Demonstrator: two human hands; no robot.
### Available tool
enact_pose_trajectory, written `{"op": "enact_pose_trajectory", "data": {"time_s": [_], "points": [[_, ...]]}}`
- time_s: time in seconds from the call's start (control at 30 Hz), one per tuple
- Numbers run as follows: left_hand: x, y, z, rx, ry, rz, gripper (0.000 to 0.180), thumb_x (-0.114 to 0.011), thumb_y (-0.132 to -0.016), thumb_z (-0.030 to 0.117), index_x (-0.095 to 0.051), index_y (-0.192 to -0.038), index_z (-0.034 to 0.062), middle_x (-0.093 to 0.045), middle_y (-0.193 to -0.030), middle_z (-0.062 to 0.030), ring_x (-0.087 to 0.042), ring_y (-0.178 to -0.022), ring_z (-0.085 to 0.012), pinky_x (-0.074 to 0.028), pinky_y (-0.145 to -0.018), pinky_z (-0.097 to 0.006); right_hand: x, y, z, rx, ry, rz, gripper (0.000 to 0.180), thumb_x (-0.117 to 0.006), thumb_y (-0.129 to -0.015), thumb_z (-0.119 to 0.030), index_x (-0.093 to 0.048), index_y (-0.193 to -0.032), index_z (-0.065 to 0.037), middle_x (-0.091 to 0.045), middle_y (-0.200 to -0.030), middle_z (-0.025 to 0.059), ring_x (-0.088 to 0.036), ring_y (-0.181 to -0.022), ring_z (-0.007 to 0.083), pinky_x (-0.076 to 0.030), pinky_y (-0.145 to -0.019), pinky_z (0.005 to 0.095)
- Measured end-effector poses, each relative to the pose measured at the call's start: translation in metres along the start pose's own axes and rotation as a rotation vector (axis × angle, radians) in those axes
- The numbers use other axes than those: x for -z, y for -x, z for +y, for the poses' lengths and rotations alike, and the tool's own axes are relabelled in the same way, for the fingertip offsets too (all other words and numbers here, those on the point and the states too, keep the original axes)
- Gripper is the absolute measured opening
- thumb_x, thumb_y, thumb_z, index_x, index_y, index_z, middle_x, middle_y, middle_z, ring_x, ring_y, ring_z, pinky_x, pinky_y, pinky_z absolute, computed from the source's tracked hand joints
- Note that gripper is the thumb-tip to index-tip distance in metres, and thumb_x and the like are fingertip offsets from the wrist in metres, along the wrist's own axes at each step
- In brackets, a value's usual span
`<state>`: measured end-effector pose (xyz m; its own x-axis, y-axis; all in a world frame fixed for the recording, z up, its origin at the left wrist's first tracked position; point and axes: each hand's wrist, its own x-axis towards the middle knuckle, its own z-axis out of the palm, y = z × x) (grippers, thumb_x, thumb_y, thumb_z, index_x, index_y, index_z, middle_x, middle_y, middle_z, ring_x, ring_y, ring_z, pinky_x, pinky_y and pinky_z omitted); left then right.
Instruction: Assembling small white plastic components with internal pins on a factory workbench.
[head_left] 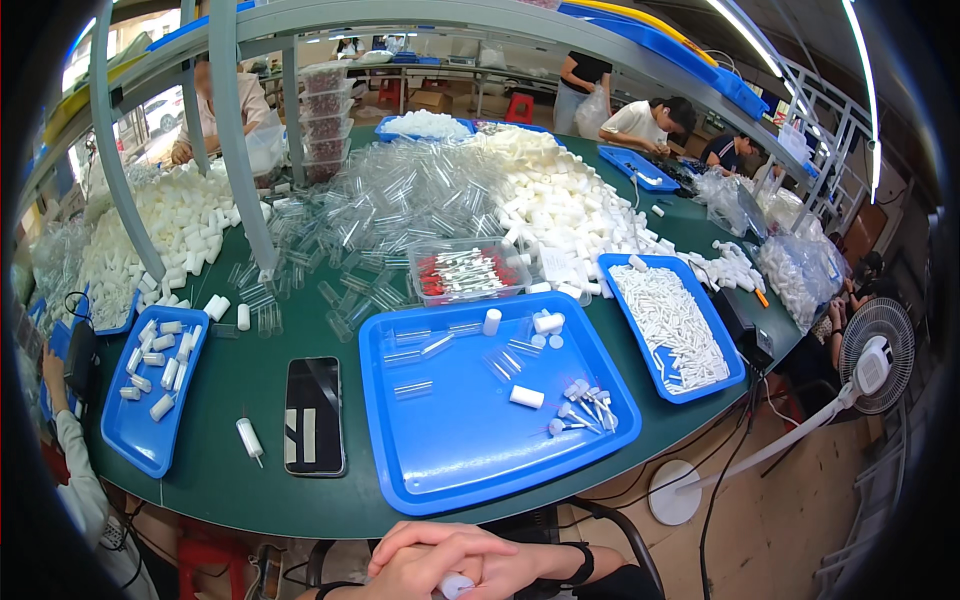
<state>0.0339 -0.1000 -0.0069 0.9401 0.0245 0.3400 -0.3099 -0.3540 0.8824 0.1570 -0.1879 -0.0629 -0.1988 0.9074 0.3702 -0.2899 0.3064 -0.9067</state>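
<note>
At the lower edge, my left hand (418,572) and my right hand (518,568) are clasped together, fingers closed over one another. Between them shows the rounded end of a small white piece (456,584); the rest of it is hidden. Just beyond lies a large blue tray (440,465). In it are several clear tubes (412,389), a white cylinder (527,397), small white discs (547,341) and a cluster of thin pieces with round pale heads (585,407). Left of the tray lie a black phone (314,420) and a white cylinder with thin tips (249,440).
A narrow blue tray (150,445) of white cylinders stands left; another blue tray (665,388) of short white sticks stands right. Behind are a box of red-and-white pieces (468,270), heaped clear tubes (400,200) and white cylinders (570,205). Grey posts (240,150) rise from the table; a fan (872,362) stands right.
</note>
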Motion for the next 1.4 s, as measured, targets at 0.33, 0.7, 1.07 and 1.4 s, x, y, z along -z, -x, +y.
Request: {"op": "enact_pose_trajectory", "data": {"time_s": [0.33,0.7,1.07,1.4], "points": [[0.001,0.010,-0.007,0.026,0.036,-0.050,0.059,-0.068,-0.074,0.019,-0.042,-0.126,0.0070,-0.051,-0.106,-0.0160,-0.055,-0.099,-0.0260,-0.043,-0.085,-0.036,-0.026,-0.007,-0.007,-0.001,-0.281,0.100,0.055,-0.069,-0.083,-0.025,-0.042,-0.123,0.000,-0.043,-0.116,0.0129,-0.049,-0.108,0.0218,-0.042,-0.089,0.0339],[0.002,0.004,0.004,0.120,-0.015,0.037,0.051,-0.074,-0.067,0.016,-0.054,-0.112,0.0013,-0.057,-0.093,-0.0092,-0.056,-0.087,-0.0174,-0.044,-0.078,-0.029,-0.013,0.008,0.014,-0.080,-0.084,0.075,0.064,-0.065,-0.083,-0.037,-0.040,-0.131,-0.002,-0.040,-0.126,0.0163,-0.037,-0.126,0.0278,-0.032,-0.103,0.0435],[0.005,0.001,0.001,0.099,-0.037,0.065,0.045,-0.073,-0.070,0.015,-0.054,-0.109,0.0026,-0.056,-0.091,-0.0069,-0.054,-0.083,-0.0164,-0.042,-0.075,-0.027,-0.008,0.003,0.011,-0.050,-0.094,0.047,0.064,-0.069,-0.081,-0.032,-0.040,-0.129,-0.001,-0.040,-0.124,0.0149,-0.042,-0.117,0.0238,-0.036,-0.097,0.0385],[-0.001,0.009,-0.011,0.094,-0.082,0.046,0.048,-0.072,-0.076,0.015,-0.045,-0.113,0.0038,-0.051,-0.095,-0.0054,-0.049,-0.091,-0.0132,-0.040,-0.076,-0.025,-0.012,-0.004,-0.009,0.006,-0.109,0.257,0.046,-0.073,-0.078,-0.017,-0.052,-0.114,0.004,-0.050,-0.114,0.0148,-0.053,-0.100,0.0248,-0.044,-0.086,0.0340]]}}
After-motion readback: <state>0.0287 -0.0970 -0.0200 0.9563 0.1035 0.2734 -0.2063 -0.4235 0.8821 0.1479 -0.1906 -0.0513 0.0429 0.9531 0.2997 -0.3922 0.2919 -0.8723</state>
